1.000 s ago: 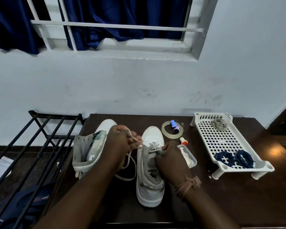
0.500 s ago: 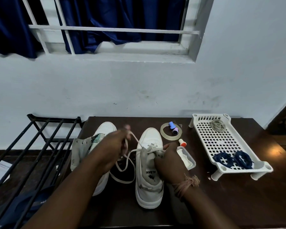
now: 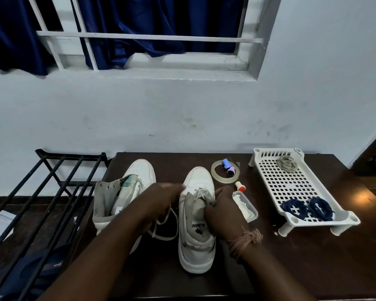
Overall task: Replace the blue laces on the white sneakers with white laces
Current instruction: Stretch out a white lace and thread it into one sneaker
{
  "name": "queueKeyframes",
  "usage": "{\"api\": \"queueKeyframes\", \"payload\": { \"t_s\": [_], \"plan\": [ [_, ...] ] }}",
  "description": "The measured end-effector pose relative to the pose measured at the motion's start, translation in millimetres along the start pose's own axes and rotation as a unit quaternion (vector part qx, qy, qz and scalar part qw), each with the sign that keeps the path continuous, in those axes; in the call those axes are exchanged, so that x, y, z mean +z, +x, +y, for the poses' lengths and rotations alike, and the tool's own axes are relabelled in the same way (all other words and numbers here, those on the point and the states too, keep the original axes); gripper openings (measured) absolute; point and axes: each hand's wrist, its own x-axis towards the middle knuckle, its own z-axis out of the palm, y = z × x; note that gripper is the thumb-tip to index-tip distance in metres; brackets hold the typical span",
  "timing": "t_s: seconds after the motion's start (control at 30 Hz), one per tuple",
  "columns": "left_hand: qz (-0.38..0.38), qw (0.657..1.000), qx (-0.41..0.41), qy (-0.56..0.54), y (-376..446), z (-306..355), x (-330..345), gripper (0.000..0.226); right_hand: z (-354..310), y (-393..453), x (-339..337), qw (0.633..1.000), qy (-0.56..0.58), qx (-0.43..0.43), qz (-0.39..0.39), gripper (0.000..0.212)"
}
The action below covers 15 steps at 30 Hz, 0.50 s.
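Note:
Two white sneakers stand on the dark table. The right sneaker (image 3: 197, 233) has a white lace (image 3: 201, 193) crossed through its front eyelets. My left hand (image 3: 163, 200) pinches one end of that lace beside the shoe's left edge; slack lace loops (image 3: 167, 224) hang below it. My right hand (image 3: 223, 210) grips the shoe's right eyelet flap. The left sneaker (image 3: 126, 187) stands without a lace, its tongue open. Two coiled blue laces (image 3: 306, 208) lie in the white perforated tray (image 3: 276, 183), with another pale lace bundle (image 3: 288, 162) at its far end.
A tape ring (image 3: 217, 177) with a small blue and purple item (image 3: 228, 167), a red-capped tube (image 3: 240, 186) and a clear plastic box (image 3: 248, 206) sit right of the shoe. A black metal rack (image 3: 41, 192) stands left of the table. Wall and window are behind.
My left hand first pulled the lace out to the left, then came back in against the right sneaker's left side. My right hand stayed on the shoe. The camera tilted slightly.

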Motion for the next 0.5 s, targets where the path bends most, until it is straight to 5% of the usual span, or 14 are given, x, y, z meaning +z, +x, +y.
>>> {"api": "queueKeyframes", "payload": {
  "t_s": [0.1, 0.23, 0.37, 0.5],
  "plan": [
    [0.055, 0.965, 0.045, -0.254, 2, 7, -3, 0.034, 2, 2, 2, 1.000, 0.000, -0.004, -0.004, 0.023],
    [-0.003, 0.883, -0.026, -0.468, 7, 8, -5, 0.045, 4, 2, 1, 1.000, -0.030, -0.007, 0.006, 0.023],
    [0.051, 0.943, -0.057, -0.324, 10, -1, 0, 0.040, 1, 3, 0, 0.998, -0.058, 0.005, 0.004, 0.027],
    [0.122, 0.983, -0.026, -0.137, 20, -16, 5, 0.038, 2, 3, 3, 0.998, -0.022, 0.048, -0.030, 0.055]
  ]
}}
